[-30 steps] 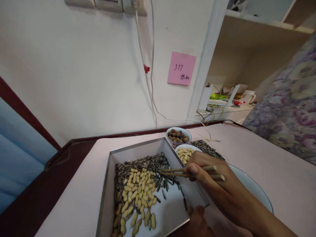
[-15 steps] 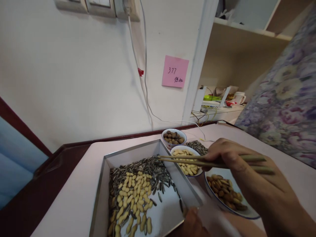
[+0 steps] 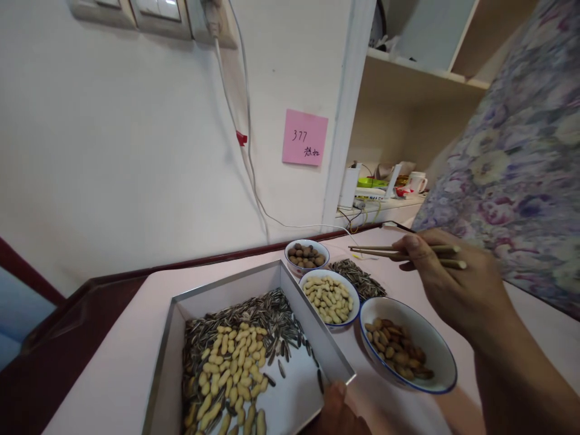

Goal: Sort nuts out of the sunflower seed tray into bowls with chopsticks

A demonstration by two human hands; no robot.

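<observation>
Pale-pink tbl [image 3: 129, 344] (w/ box [image 3: 313, 317], 3 bowls [image 3: 437, 347]), white wall [image 3: 136, 151].

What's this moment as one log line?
right hand: holds chopsticks | left hand: at box rim | inside box: in-shell peanuts, sunflower seeds

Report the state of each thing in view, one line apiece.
Right hand, closed around chopsticks
Chopsticks, held up, tips pinching nothing
Left hand, at the corner of the box, grip unclear
Box, open, holding striped seeds and peanuts
Back bowl, upright, holding round brown nuts
Middle bowl, upright, holding peanuts
Front bowl, upright, partly filled with elongated brown nuts
Seed pile, loose on table
Plug, in socket
Pink note, stuck to wall
</observation>
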